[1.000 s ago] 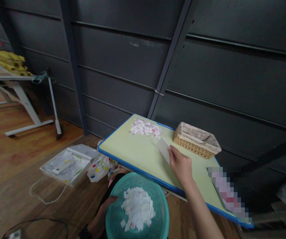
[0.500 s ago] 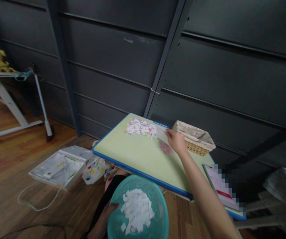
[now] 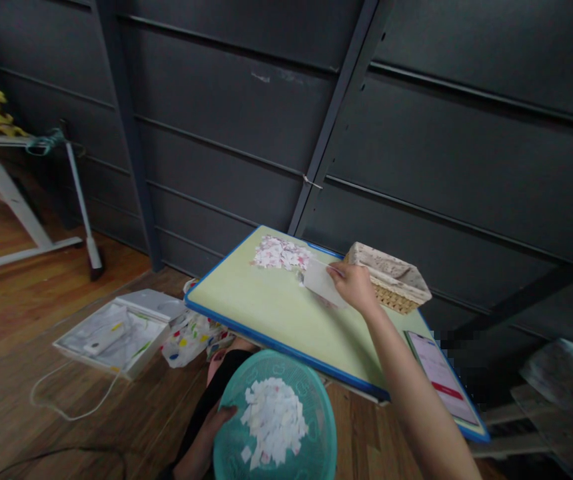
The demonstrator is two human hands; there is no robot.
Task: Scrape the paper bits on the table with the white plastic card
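Observation:
My right hand point(image 3: 355, 285) is closed on the edge of a flat white card point(image 3: 322, 281), held tilted just over the table. A heap of small torn paper pieces point(image 3: 281, 253) lies beyond the card's left end, on the pale green tabletop point(image 3: 251, 300). Below the table's near edge, my left hand point(image 3: 221, 421) grips the rim of a teal plastic basket point(image 3: 319, 400), its thumb showing inside and the other fingers hidden. White paper scraps point(image 3: 276, 417) are piled in that basket.
A cloth-lined wicker basket point(image 3: 399, 300) stands right of my right hand. A phone point(image 3: 441, 373) lies at the table's right end. Left on the floor are an open white box point(image 3: 111, 340) and a spotted plastic bag point(image 3: 184, 343). A dark panelled wall point(image 3: 226, 100) rises behind.
The white card has turned in my right hand, its free end now lower and nearer, covering most of the reddish pieces below it. My left hand keeps hold of the teal basket.

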